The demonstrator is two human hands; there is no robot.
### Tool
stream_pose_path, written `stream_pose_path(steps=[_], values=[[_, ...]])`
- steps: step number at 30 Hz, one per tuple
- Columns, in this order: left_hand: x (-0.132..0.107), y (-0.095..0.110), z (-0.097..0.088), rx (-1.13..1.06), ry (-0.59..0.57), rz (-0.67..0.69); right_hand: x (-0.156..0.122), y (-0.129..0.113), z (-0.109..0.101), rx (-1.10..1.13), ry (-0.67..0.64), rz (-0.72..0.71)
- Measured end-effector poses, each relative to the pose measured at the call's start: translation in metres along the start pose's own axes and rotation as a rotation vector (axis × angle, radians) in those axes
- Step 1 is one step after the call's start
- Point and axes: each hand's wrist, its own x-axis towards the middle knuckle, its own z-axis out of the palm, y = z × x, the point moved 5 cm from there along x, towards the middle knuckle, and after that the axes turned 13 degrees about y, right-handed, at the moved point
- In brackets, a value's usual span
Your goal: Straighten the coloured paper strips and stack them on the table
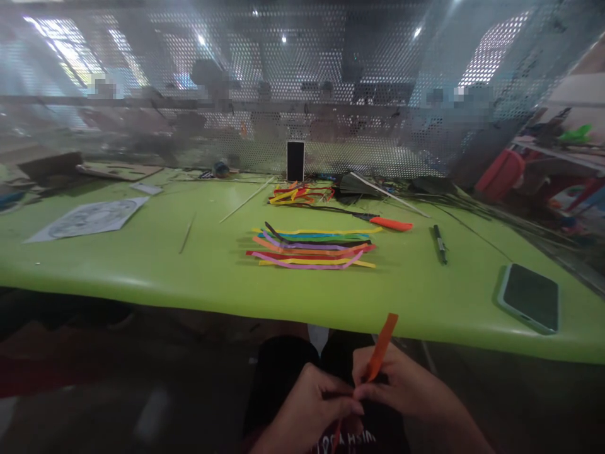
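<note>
Over my lap, just off the near edge of the table, both hands pinch an orange strip (383,343). One flat end of it sticks up above my right hand (390,378), whose thumb and fingers are closed on it. My left hand (321,400) grips the strip close by, with the fingertips of the two hands meeting. A thin reddish length hangs below the left fingers. On the table ahead lies a row of coloured strips (312,252), in yellow, blue, black, purple, orange, red and pink, side by side with some ends curling up.
Beyond the row lie a knife with an orange handle (391,224) and a tangle of strips (302,194). To the right are a pen (440,244) and a phone (529,297). A printed sheet (94,217) lies left. A perforated screen (255,126) stands behind the table.
</note>
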Motion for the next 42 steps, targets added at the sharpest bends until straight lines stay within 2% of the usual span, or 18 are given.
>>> stream_pose_path(steps=[7, 13, 17, 20, 24, 28, 35, 38, 42], values=[[-0.003, 0.004, 0.004, -0.025, -0.027, -0.077, 0.001, -0.01, -0.008, 0.0, -0.062, -0.022], [-0.002, 0.0, -0.001, -0.033, -0.086, -0.059, 0.003, -0.017, -0.012, 0.012, -0.101, -0.004], [0.001, -0.001, -0.003, -0.088, -0.034, -0.081, 0.005, -0.013, -0.01, 0.052, -0.023, 0.007], [0.003, 0.005, -0.004, -0.085, -0.004, -0.017, 0.006, -0.007, -0.003, 0.094, 0.022, 0.006], [0.002, 0.012, -0.002, -0.071, -0.048, 0.031, 0.003, 0.002, 0.006, 0.142, 0.018, 0.011], [0.001, 0.009, 0.001, -0.069, -0.044, 0.029, 0.0, 0.007, 0.009, 0.134, 0.022, 0.073], [0.005, 0.003, -0.002, 0.042, 0.037, 0.131, 0.005, 0.001, 0.005, 0.058, 0.058, 0.047], [0.004, 0.005, -0.005, 0.042, 0.052, 0.128, 0.004, 0.008, 0.007, 0.105, 0.089, 0.109], [0.003, 0.014, -0.01, 0.024, 0.08, 0.144, 0.001, 0.023, 0.021, 0.41, 0.169, 0.299]])
